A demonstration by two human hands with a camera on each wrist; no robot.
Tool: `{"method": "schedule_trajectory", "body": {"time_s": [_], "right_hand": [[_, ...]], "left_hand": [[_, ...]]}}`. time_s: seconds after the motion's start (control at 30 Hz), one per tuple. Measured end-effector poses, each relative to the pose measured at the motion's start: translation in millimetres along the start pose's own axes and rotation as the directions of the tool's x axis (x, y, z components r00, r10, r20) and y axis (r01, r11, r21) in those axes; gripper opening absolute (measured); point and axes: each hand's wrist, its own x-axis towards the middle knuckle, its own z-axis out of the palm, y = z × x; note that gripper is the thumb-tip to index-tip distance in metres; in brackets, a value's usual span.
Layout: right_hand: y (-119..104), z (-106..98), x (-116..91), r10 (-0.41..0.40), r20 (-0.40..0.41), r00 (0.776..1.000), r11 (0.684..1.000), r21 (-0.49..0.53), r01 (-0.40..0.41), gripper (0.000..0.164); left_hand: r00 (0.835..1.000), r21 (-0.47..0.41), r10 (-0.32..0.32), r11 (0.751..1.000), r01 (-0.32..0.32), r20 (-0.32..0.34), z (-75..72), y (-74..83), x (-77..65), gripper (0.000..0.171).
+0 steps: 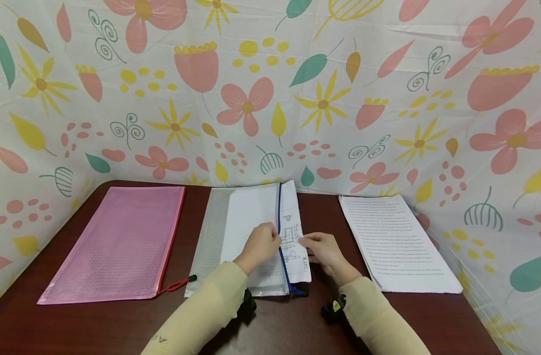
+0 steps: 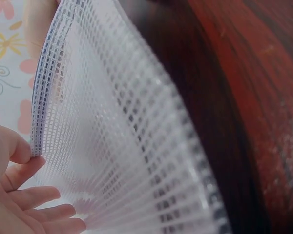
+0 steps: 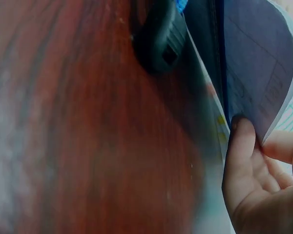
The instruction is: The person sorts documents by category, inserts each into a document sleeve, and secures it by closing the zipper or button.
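Observation:
A clear mesh zipper pouch [image 1: 214,231] with a blue zipper edge lies in the middle of the table, white paper inside it. Sheets with printed line drawings [image 1: 299,261] stick out past its blue edge on the right. My left hand [image 1: 262,244] pinches the pouch's edge beside the zipper; in the left wrist view its thumb and forefinger grip the mesh [image 2: 68,141] and the other fingers lie spread against it. With thumb and fingers, my right hand [image 1: 325,251] holds the right edge of the sheets, which bow upward in the right wrist view [image 3: 259,58].
A pink mesh pouch [image 1: 119,236] with a red zipper and pull cord [image 1: 177,285] lies at the left. To the right is a stack of printed paper [image 1: 399,241]. A black zipper pull [image 3: 161,39] hangs at the clear pouch's near corner. Behind the table [image 1: 279,330] hangs a flowered cloth [image 1: 261,64].

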Motion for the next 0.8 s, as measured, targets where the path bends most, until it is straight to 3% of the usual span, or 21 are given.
{"method": "schedule_trajectory", "body": {"time_s": [0.8], "right_hand": [[-2.1, 16.5, 2.6, 0.007, -0.002, 1.0, 1.0, -0.011, -0.007, 0.027]], "left_hand": [[0.999, -0.163, 0.042, 0.986, -0.046, -0.031, 2.3, -5.2, 2.1, 0.015]]}}
